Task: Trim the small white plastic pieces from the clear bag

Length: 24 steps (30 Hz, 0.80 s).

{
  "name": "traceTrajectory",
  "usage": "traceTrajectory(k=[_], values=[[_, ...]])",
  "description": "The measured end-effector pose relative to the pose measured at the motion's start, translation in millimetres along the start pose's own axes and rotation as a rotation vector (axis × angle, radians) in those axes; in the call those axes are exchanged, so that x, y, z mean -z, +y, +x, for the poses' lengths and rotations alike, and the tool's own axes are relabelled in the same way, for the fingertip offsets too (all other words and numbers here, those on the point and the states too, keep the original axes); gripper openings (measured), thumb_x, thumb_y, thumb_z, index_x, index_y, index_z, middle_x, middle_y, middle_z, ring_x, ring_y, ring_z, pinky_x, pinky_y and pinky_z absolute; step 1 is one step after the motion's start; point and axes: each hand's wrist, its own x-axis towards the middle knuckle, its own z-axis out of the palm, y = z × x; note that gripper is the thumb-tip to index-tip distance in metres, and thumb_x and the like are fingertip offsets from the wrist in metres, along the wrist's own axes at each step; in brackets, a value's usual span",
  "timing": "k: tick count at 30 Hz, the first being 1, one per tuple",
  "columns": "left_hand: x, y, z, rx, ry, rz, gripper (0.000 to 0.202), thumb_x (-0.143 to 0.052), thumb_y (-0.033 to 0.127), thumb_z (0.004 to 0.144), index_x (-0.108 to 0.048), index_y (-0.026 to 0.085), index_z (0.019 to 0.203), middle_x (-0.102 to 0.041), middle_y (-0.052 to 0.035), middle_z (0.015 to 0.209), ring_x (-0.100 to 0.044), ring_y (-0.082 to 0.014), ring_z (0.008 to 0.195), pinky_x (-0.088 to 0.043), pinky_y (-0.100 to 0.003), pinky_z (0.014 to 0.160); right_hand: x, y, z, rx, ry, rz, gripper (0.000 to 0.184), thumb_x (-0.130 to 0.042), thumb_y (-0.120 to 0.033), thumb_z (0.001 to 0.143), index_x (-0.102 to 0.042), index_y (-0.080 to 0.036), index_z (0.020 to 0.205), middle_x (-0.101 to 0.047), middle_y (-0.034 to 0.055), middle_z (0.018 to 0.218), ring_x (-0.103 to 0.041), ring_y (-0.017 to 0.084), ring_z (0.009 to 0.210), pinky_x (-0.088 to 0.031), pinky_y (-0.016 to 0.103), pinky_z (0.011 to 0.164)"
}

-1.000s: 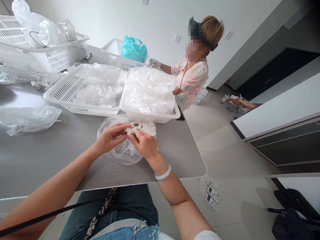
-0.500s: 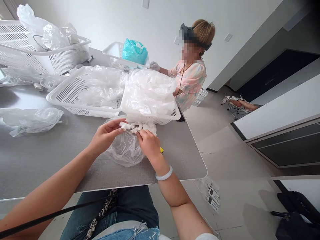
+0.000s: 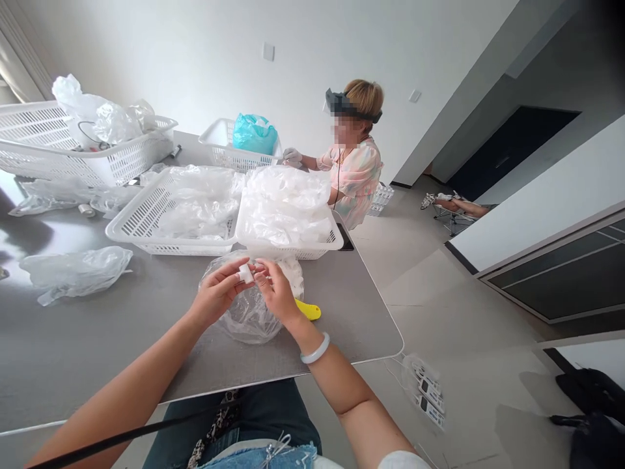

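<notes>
My left hand (image 3: 215, 296) pinches a white plastic pipe fitting (image 3: 247, 273), which looks T-shaped, between thumb and fingers. Close beside the fitting, the fingertips of my right hand (image 3: 277, 293) are drawn together; what they hold is too small to make out. Both hands are above a clear plastic bag (image 3: 251, 320) on the table. More white fittings (image 3: 295, 277) lie in the bag, partly covered by my right hand. A yellow handle (image 3: 309, 311) sticks out beside my right wrist, the rest of that tool being hidden.
Behind the bag stand two white baskets (image 3: 146, 245) with plastic bags in them. Further back are a basket with a teal bag (image 3: 254, 135) and a large basket (image 3: 141, 146). A co-worker (image 3: 359, 169) is at the far side. The table edge (image 3: 381, 358) runs close by.
My right hand has come up from the loose fittings to the fitting in my left hand. More of the yellow handle shows. The whole view has shifted with my head.
</notes>
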Motion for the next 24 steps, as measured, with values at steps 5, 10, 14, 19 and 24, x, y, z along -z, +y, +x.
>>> traceTrajectory(k=[5,10,14,19,24], values=[[0.6,-7.5,-0.6,-0.093,-0.031,0.124,0.061,-0.090,0.049,0.068,-0.073,0.023,0.120,-0.078,-0.0131,0.113,-0.073,-0.0307,0.107,-0.060,-0.043,0.092,-39.0,-5.2,9.6,-0.128,0.098,0.212,0.054,-0.056,-0.044,0.096,-0.048,-0.022,0.145,-0.066,0.0111,0.131,-0.063,0.021,0.122,-0.052,0.034,0.104],[7.9,-5.9,2.7,-0.172,-0.069,0.202,0.066,-0.086,0.053,0.072,-0.067,0.021,0.126,-0.080,-0.0147,0.106,-0.074,-0.0317,0.107,-0.060,-0.045,0.092,-49.7,0.4,21.4,-0.187,0.216,0.357,0.048,-0.056,-0.054,0.094,-0.065,-0.019,0.126,-0.075,0.0085,0.100,-0.072,0.020,0.090,-0.059,0.030,0.081],[10.9,-2.4,3.5,-0.247,-0.078,0.332,0.049,-0.083,0.053,0.072,-0.075,0.020,0.108,-0.080,-0.0134,0.100,-0.075,-0.0319,0.099,-0.061,-0.044,0.087,-30.9,0.8,16.7,-0.257,0.360,0.347,0.057,-0.037,-0.061,0.099,-0.069,-0.016,0.117,-0.077,0.0116,0.098,-0.073,0.021,0.087,-0.061,0.032,0.076],[12.7,-1.7,3.6,-0.447,0.044,0.632,0.021,-0.076,0.040,0.075,-0.080,0.027,0.092,-0.079,-0.0064,0.090,-0.071,-0.0225,0.073,-0.058,-0.034,0.066,-20.0,-9.7,-5.2,-0.116,0.177,0.241,0.053,-0.049,-0.062,0.094,-0.068,-0.023,0.125,-0.073,0.0098,0.123,-0.071,0.022,0.110,-0.059,0.032,0.091],[11.9,-5.6,0.9,-0.437,0.101,0.715,0.011,-0.070,0.036,0.080,-0.077,0.027,0.079,-0.065,0.0028,0.054,-0.057,-0.0142,0.044,-0.049,-0.027,0.050,-27.2,-13.7,-13.6,-0.095,0.178,0.245,0.044,-0.059,-0.056,0.091,-0.072,-0.023,0.117,-0.077,0.0085,0.116,-0.074,0.024,0.102,-0.059,0.035,0.091]])
